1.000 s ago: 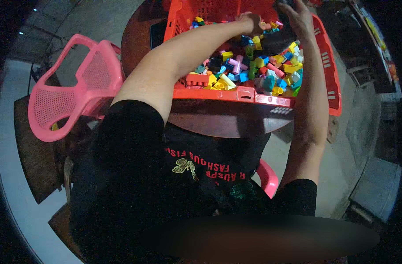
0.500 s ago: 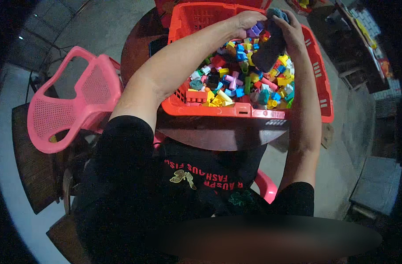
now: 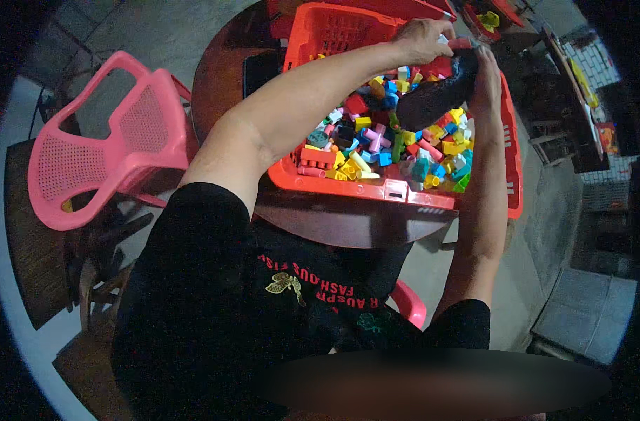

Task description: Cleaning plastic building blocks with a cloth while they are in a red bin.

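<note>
A red plastic basket [image 3: 327, 184] in front of me holds many colourful toy building blocks [image 3: 365, 144]. Over its far right part, my right hand [image 3: 484, 81] grips a dark, sock-like cloth pouch [image 3: 432, 102] near its upper end. The pouch hangs down to the left above the blocks. My left hand [image 3: 423, 41] is closed at the pouch's upper end. At its fingertips a pinkish-red block [image 3: 460, 43] shows beside a small whitish piece [image 3: 442, 39]; the fingers partly hide both.
The basket stands on a round brown table [image 3: 348, 226]. A dark flat object [image 3: 258, 76] lies left of the basket. To the left stands a pink plastic chair [image 3: 116, 140]. Another red container [image 3: 484, 19] with something yellow is at the far right, near a shelf [image 3: 569, 84].
The purple block in my left hand is out of sight; a pinkish-red one shows there now. Both hands have shifted slightly right, and the pouch has swung to a more slanted position.
</note>
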Available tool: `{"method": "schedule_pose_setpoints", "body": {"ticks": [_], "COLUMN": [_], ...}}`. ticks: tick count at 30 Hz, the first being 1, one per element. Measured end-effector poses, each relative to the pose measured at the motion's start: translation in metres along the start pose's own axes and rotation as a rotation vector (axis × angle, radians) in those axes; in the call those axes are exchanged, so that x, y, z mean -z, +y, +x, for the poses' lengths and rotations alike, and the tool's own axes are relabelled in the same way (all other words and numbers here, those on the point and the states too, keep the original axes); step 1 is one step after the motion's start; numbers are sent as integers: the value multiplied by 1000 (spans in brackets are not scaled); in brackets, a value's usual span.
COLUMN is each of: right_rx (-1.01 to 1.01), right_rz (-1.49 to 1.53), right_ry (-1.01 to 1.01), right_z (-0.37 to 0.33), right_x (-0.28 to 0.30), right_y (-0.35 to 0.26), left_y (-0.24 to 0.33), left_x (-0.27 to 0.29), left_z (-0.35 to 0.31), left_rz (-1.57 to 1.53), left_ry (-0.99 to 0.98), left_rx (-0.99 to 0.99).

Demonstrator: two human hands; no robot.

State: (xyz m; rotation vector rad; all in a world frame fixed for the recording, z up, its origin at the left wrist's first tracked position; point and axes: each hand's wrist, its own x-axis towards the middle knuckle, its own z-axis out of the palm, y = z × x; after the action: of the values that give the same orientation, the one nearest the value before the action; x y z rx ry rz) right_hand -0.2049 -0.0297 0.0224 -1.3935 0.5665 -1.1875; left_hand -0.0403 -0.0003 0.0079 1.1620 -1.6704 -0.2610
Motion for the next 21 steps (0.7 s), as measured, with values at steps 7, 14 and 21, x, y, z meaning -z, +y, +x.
{"method": "schedule_pose_setpoints", "body": {"ticks": [7, 14, 21], "right_rx": [73, -32, 122], "right_rz": [-356, -469, -833], "right_ry": [41, -63, -202], "right_z": [-6, -15, -22], "right_x": [-1, -31, -28], "right_y": [4, -8, 2], "left_y": [-4, -15, 17], "left_x": [6, 26, 28], "left_z": [7, 15, 3], "left_rz": [175, -500, -744], "left_ry": [15, 96, -134], "left_rx": [-99, -196, 290]}}
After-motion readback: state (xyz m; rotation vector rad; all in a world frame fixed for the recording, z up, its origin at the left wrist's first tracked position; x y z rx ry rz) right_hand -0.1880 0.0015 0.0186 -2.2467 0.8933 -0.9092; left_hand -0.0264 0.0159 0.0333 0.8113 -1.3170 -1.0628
